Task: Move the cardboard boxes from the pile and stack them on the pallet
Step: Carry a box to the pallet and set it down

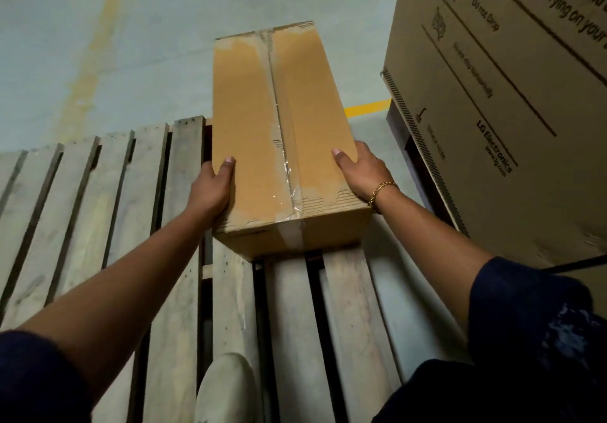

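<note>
Grey concrete floor point(164, 45) fills the upper view, crossed by a worn yellow line point(88, 61) from 12 toward 9 o'clock and a brighter yellow stripe point(368, 108) just right of centre. Wooden pallet point(98, 209) slats spread from 9 o'clock down to 6 o'clock. At centre a long brown box point(279, 127), its top seam sealed with clear tape, sits over the pallet's far right part; whether its base rests on the slats or hangs just above them cannot be told. The left hand point(213, 186) presses the box's left side, thumb on top; the right hand point(361, 170) clasps the right side the same way, a gold bracelet point(382, 191) on its wrist. Both hands grip the box near its close end. At 2 o'clock stands a large carton point(509, 110), printed "Do not Drop", "LG Electronics" and "www.lg.com", with partly cut-off words about carrying. Dark blue sleeves point(525, 307) show at the lower corners, and a pale shoe point(226, 386) stands on the pallet at 6 o'clock.
</note>
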The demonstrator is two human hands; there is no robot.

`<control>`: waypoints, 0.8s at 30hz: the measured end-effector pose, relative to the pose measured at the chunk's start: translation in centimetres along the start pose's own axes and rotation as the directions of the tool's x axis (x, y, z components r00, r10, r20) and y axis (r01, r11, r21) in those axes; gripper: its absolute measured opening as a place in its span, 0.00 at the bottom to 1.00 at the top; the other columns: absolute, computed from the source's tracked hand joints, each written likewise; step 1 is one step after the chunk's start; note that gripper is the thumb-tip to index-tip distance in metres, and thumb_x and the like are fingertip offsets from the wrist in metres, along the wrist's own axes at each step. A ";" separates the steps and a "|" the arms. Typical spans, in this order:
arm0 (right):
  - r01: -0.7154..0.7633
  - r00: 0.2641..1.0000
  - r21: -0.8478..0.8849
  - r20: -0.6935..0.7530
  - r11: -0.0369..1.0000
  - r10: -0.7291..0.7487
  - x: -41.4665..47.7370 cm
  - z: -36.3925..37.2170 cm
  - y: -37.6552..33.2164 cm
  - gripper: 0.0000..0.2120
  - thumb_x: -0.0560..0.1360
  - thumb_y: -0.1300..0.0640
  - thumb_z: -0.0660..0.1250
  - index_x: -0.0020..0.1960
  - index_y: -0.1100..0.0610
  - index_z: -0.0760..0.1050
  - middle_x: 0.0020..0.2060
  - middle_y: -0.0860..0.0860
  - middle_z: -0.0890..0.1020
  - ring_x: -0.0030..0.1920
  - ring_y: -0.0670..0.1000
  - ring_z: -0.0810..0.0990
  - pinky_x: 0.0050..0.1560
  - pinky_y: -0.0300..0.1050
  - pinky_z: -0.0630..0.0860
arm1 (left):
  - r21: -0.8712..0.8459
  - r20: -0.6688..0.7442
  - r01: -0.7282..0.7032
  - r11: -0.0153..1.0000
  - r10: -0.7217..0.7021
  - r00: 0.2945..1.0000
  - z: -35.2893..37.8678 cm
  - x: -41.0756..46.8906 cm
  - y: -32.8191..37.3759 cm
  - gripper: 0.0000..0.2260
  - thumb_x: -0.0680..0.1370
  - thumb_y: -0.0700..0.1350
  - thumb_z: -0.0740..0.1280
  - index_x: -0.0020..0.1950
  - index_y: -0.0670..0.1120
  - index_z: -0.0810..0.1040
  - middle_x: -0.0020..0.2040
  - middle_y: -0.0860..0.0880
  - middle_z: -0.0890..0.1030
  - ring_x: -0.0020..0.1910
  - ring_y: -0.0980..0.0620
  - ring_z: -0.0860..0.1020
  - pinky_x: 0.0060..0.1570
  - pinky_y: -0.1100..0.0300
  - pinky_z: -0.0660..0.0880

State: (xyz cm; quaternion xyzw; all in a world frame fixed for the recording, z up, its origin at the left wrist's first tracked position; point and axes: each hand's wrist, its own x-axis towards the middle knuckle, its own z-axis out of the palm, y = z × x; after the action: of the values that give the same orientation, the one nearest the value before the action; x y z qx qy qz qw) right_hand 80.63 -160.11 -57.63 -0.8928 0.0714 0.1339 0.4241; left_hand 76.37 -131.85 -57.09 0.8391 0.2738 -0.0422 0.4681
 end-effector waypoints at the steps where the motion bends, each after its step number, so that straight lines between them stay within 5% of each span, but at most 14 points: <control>1: 0.006 1.000 0.004 -0.005 1.000 -0.006 0.0 0.0 0.0 0.25 0.81 0.36 0.56 0.72 0.49 0.67 0.66 0.53 0.78 0.64 0.60 0.76 0.63 0.53 0.74 | 0.011 -0.006 -0.010 1.000 0.010 1.000 0.0 0.0 -0.1 0.33 0.81 0.67 0.56 0.77 0.46 0.64 0.71 0.40 0.73 0.68 0.37 0.74 0.67 0.38 0.71; 11: 0.011 1.000 -0.003 -0.011 1.000 -0.011 0.3 0.3 0.2 0.26 0.80 0.36 0.57 0.72 0.51 0.67 0.66 0.53 0.78 0.64 0.59 0.76 0.60 0.51 0.73 | 0.075 -0.039 -0.014 0.997 0.017 0.999 0.3 0.4 -0.5 0.34 0.82 0.65 0.55 0.81 0.44 0.59 0.78 0.39 0.66 0.75 0.37 0.66 0.72 0.42 0.66; 14: -0.044 0.997 0.002 0.066 0.999 0.043 0.0 -0.5 -0.6 0.32 0.80 0.34 0.56 0.77 0.52 0.60 0.72 0.54 0.72 0.71 0.60 0.71 0.65 0.51 0.69 | 0.074 -0.021 0.010 0.997 -0.008 1.000 -0.2 -0.2 0.2 0.34 0.82 0.66 0.54 0.81 0.47 0.57 0.78 0.40 0.65 0.74 0.36 0.67 0.71 0.39 0.67; 17: -0.090 0.994 -0.013 0.053 0.996 0.090 -1.0 -2.1 -3.1 0.38 0.80 0.33 0.55 0.81 0.54 0.53 0.79 0.55 0.60 0.77 0.58 0.62 0.74 0.53 0.61 | 0.142 -0.001 -0.046 0.989 0.047 0.999 -1.8 -1.6 1.9 0.34 0.81 0.67 0.54 0.80 0.48 0.59 0.78 0.44 0.65 0.75 0.40 0.67 0.71 0.40 0.67; 24: -0.044 0.988 -0.116 0.143 0.992 0.061 -7.9 -7.6 -13.3 0.37 0.81 0.34 0.54 0.82 0.52 0.51 0.81 0.52 0.57 0.79 0.56 0.59 0.75 0.52 0.58 | 0.336 0.058 -0.171 0.926 0.161 0.985 -9.8 -8.4 9.2 0.36 0.81 0.69 0.52 0.82 0.48 0.56 0.81 0.46 0.60 0.79 0.44 0.59 0.74 0.37 0.61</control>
State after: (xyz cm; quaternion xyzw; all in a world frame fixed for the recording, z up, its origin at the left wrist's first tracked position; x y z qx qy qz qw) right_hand 77.64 -157.54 -40.80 -0.9008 0.0562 0.2138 0.3737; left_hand 72.01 -131.21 -41.85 0.9267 0.1834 -0.0612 0.3223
